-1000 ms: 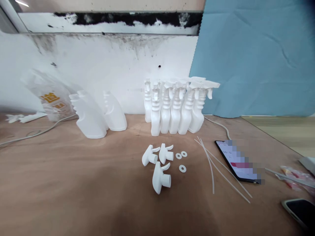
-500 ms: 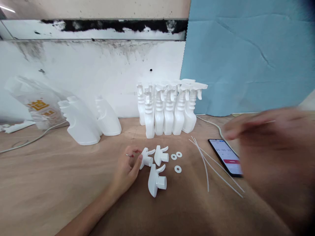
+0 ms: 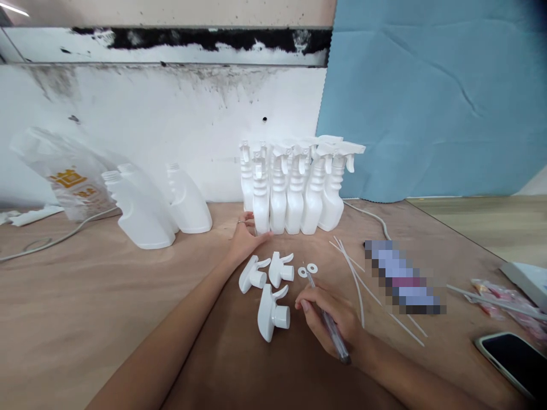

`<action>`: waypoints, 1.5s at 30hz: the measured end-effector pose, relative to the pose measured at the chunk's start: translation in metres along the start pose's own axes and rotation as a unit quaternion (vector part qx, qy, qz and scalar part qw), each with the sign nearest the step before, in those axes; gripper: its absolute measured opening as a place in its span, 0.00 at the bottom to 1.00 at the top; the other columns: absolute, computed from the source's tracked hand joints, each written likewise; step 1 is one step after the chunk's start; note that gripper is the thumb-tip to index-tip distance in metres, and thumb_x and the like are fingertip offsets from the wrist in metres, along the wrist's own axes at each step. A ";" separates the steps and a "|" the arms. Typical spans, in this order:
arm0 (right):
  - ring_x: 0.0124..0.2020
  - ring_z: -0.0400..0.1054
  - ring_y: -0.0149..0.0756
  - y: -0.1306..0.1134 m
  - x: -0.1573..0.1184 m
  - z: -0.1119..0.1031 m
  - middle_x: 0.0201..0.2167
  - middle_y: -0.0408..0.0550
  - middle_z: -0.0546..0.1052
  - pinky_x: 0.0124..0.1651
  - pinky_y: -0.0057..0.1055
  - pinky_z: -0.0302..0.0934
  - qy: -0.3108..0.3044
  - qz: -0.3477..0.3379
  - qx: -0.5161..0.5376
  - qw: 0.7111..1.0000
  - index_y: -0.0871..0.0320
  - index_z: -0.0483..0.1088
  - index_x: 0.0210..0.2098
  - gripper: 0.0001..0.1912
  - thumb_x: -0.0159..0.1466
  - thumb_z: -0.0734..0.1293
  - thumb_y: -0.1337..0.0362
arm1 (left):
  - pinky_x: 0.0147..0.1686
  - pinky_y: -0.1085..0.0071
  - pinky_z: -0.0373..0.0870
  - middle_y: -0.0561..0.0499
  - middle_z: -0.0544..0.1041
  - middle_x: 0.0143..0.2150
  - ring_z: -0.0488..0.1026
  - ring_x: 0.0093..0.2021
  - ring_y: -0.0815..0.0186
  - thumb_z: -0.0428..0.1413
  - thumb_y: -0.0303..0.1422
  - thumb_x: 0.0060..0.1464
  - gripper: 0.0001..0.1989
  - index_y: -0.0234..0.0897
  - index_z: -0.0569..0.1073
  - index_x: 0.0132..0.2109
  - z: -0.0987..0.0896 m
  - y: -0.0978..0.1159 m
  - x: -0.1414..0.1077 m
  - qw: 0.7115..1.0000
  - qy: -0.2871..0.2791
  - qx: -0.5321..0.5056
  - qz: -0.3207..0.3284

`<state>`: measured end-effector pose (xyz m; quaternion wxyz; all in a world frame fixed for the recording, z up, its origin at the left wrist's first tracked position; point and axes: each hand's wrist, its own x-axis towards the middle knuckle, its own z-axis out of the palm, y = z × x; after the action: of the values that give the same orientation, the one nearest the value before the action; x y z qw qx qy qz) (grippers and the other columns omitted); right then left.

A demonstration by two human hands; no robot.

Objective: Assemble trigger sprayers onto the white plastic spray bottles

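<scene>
My left hand (image 3: 245, 239) has its thumb and fingers about the base of the front-left white spray bottle (image 3: 261, 199), which stands upright at the edge of a cluster of several such bottles. In my right hand (image 3: 342, 319) is a clear pen (image 3: 334, 336), its tip pointing down beside two white ring washers (image 3: 312, 268). Between the hands lie three white trigger sprayer heads (image 3: 265, 313) on their sides. Thin white dip tubes (image 3: 356, 285) cross one another right of the washers. The spot where a third washer lay is covered by my right hand.
Three white bottles (image 3: 147, 219) without sprayers stand at left, near a clear plastic bag (image 3: 70, 188) and a cable (image 3: 81, 229). Rightward lie a pixelated phone (image 3: 401, 279), another phone (image 3: 513, 364) and some plastic packets (image 3: 504, 304). A wall and blue cloth (image 3: 427, 102) rise behind.
My left hand has left the sprayer heads and moved up to the front-left spray bottle. My right hand has swung in from the right and now shows a pen beside the washers.
</scene>
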<state>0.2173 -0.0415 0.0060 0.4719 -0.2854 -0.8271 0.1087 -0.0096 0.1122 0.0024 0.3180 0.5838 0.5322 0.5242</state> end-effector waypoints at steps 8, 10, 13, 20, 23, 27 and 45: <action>0.30 0.66 0.33 0.001 -0.002 -0.003 0.28 0.44 0.73 0.35 0.29 0.61 0.011 0.030 0.017 0.999 0.55 0.69 0.37 0.10 0.65 0.61 0.76 | 0.55 0.57 0.68 0.44 0.77 0.53 0.74 0.53 0.53 0.60 0.39 0.53 0.22 0.37 0.72 0.54 -0.030 -0.001 -0.032 0.999 0.042 0.013 -0.011; 0.30 0.67 0.32 0.002 -0.003 -0.004 0.29 0.44 0.74 0.36 0.29 0.60 0.017 0.039 0.023 0.999 0.55 0.69 0.38 0.10 0.66 0.62 0.75 | 0.57 0.55 0.66 0.44 0.77 0.53 0.73 0.54 0.52 0.59 0.41 0.54 0.23 0.37 0.72 0.55 -0.047 0.001 -0.049 0.998 0.065 0.004 -0.013; 0.30 0.68 0.32 0.002 -0.005 -0.005 0.29 0.43 0.74 0.36 0.29 0.60 0.021 0.053 0.039 0.998 0.54 0.70 0.38 0.10 0.66 0.61 0.75 | 0.62 0.57 0.62 0.46 0.74 0.59 0.68 0.61 0.52 0.58 0.42 0.54 0.28 0.39 0.69 0.61 -0.068 0.007 -0.077 0.995 0.095 -0.035 0.005; 0.30 0.67 0.33 0.001 0.005 -0.016 0.34 0.45 0.76 0.34 0.31 0.61 0.008 0.257 0.280 0.925 0.51 0.70 0.48 0.08 0.71 0.63 0.60 | 0.43 0.57 0.76 0.42 0.81 0.45 0.78 0.46 0.47 0.55 0.48 0.49 0.32 0.33 0.74 0.56 -0.092 0.030 -0.126 0.962 0.065 -0.239 -0.111; 0.28 0.65 0.31 0.005 0.013 -0.025 0.35 0.45 0.73 0.31 0.31 0.59 0.022 0.282 0.396 0.874 0.52 0.68 0.52 0.16 0.68 0.67 0.53 | 0.33 0.63 0.76 0.42 0.82 0.39 0.79 0.38 0.49 0.61 0.47 0.44 0.31 0.32 0.77 0.52 -0.102 0.033 -0.135 0.944 -0.013 -0.274 -0.186; 0.23 0.60 0.28 0.006 0.016 -0.031 0.28 0.43 0.69 0.24 0.27 0.50 0.047 0.351 0.436 0.827 0.57 0.70 0.37 0.18 0.62 0.71 0.48 | 0.31 0.68 0.74 0.41 0.82 0.42 0.79 0.37 0.52 0.63 0.47 0.44 0.29 0.34 0.79 0.51 -0.110 0.037 -0.136 0.941 -0.172 -0.223 -0.190; 0.17 0.59 0.25 0.004 0.027 -0.030 0.19 0.37 0.66 0.16 0.22 0.55 0.206 0.476 0.492 0.699 0.58 0.66 0.26 0.21 0.55 0.77 0.51 | 0.59 0.57 0.71 0.51 0.64 0.67 0.64 0.66 0.52 0.45 0.41 0.68 0.21 0.58 0.66 0.65 -0.096 0.058 -0.137 0.960 -0.146 0.199 0.133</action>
<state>0.2336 -0.0255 0.0389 0.5890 -0.3832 -0.2922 0.6487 -0.0687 -0.0499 0.0428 0.1973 0.7712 0.4910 0.3540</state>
